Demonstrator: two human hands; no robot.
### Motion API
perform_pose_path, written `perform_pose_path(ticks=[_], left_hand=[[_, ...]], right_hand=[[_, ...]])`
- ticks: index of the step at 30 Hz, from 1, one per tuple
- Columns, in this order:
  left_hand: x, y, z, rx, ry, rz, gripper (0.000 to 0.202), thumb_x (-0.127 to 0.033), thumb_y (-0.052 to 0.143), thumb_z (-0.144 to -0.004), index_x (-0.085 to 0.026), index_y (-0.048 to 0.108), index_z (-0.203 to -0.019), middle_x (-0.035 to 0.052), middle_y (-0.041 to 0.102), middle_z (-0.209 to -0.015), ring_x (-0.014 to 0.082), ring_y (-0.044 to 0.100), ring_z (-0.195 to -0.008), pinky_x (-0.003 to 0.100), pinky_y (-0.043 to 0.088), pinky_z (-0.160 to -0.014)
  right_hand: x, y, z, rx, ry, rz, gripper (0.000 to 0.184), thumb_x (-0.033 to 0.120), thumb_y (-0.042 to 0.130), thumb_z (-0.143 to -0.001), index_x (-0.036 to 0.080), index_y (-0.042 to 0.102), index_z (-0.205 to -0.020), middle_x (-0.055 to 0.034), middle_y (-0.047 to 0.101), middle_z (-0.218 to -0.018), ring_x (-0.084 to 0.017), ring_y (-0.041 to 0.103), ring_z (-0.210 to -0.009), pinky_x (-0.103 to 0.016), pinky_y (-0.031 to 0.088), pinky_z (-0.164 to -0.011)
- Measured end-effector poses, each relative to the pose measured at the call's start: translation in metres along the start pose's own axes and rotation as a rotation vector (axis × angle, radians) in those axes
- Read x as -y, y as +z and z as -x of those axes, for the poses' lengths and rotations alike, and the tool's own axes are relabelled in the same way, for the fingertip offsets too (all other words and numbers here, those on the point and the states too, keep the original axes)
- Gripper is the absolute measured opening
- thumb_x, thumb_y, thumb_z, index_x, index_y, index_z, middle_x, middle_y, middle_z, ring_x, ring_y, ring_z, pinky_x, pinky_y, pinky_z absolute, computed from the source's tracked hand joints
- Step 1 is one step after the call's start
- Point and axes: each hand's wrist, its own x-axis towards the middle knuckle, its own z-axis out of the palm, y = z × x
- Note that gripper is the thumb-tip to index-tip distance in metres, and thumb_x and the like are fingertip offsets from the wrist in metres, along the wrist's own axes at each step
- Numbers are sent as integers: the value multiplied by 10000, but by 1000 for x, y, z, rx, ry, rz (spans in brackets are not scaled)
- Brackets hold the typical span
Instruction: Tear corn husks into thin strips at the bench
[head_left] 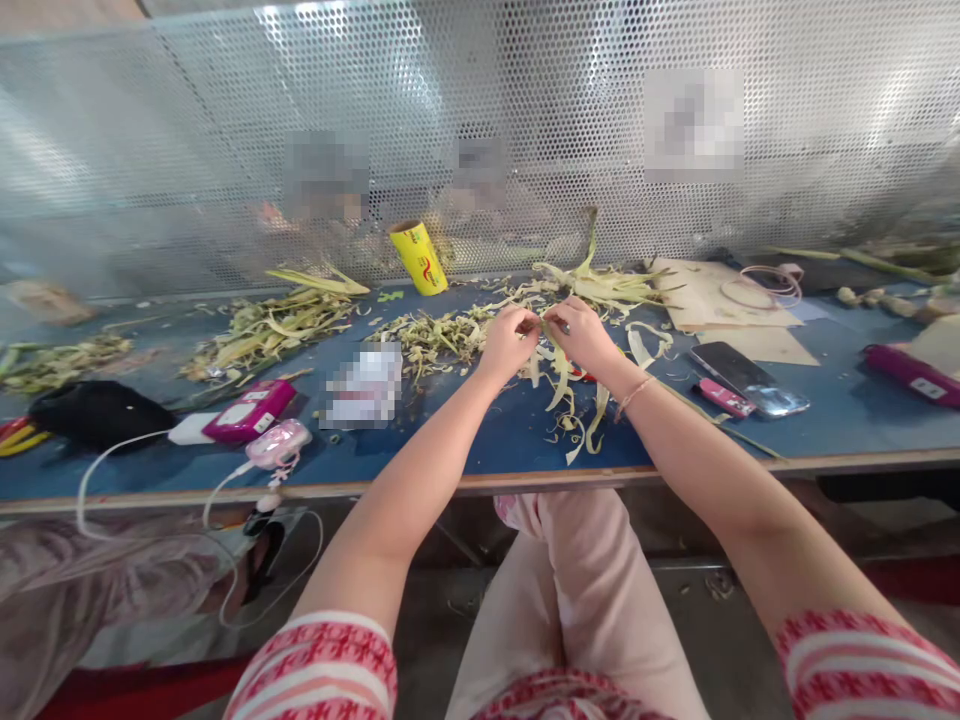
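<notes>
My left hand point(511, 342) and my right hand point(581, 336) meet over the middle of the blue table. Both have thumb and fingers pinched together around a small pale green plant strip point(543, 326), mostly covered by the fingertips. Long curled pale peelings point(562, 385) lie below the hands, near the table's front. To the left of my left hand spreads a heap of short plant pieces point(435, 338). Behind my right hand is a bunch of longer pale leaf-like stalks point(600, 283).
A yellow tube point(418, 258) leans near the perforated metal screen point(540, 120). On the right lie a phone point(739, 375), a pink lighter-like item point(722, 397) and cardboard point(709, 290). Left are a stalk pile point(281, 325), a magenta box point(251, 410), a cabled pink case point(279, 443) and a black pouch point(101, 413).
</notes>
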Motion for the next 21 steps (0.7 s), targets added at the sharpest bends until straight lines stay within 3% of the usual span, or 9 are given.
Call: perform_pose_path(ticks=[9, 15, 21], left_hand=[[-5, -4, 1, -67, -20, 62, 135, -47, 593, -676, -182, 605, -677, 4, 579, -719, 132, 553, -699, 278, 474, -697], [-5, -3, 1, -73, -172, 312, 77, -120, 592, -727, -188, 583, -693, -11, 580, -695, 119, 532, -666, 265, 433, -677], [-2, 5, -3, -185, -387, 649, 125, -107, 569, -759, -191, 508, -688, -43, 513, -626, 92, 511, -617, 237, 428, -661]], right_hand=[[10, 1, 0, 39, 146, -171, 51, 200, 561, -762, 196, 567, -812, -60, 604, -871, -183, 571, -770, -337, 490, -721], [18, -1, -1, 79, 233, -298, 47, 241, 535, -772, 202, 526, -797, -15, 599, -752, -154, 536, -686, -305, 443, -687], [14, 2, -3, 109, 283, -315, 62, 254, 551, -786, 194, 563, -774, 9, 558, -681, -142, 495, -642, -287, 392, -638]])
